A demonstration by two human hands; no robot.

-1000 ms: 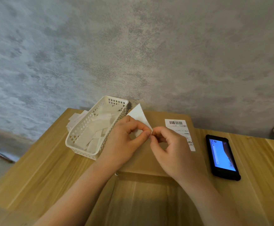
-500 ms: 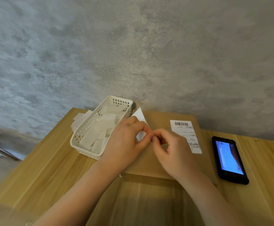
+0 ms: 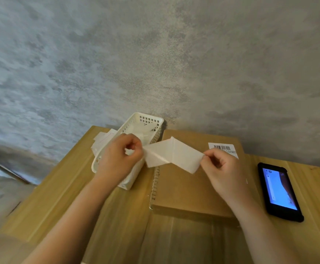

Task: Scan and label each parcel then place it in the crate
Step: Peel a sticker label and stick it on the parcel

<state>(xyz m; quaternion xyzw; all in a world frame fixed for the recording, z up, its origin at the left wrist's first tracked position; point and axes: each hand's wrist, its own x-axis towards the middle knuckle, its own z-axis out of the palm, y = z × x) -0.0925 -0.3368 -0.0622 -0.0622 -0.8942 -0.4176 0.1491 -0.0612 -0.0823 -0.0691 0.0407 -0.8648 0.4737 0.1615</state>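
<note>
A flat brown cardboard parcel (image 3: pixel 189 187) lies on the wooden table (image 3: pixel 65 189), with a barcode label (image 3: pixel 223 148) stuck at its far right corner. Above it I hold a white label sheet (image 3: pixel 174 155), peeled into two layers. My left hand (image 3: pixel 121 159) pinches the left end. My right hand (image 3: pixel 224 172) pinches the right end. The two layers are spread apart between my hands, joined at a fold in the middle.
A white perforated basket (image 3: pixel 155 128) holding several white paper slips stands left of the parcel, with more slips (image 3: pixel 102 138) behind it. A black phone (image 3: pixel 279 191) with a lit screen lies right of the parcel. A grey wall rises behind the table.
My hands were pinched close together on the folded sheet. They have pulled apart, left hand leftwards and right hand rightwards, and the sheet's layers have separated.
</note>
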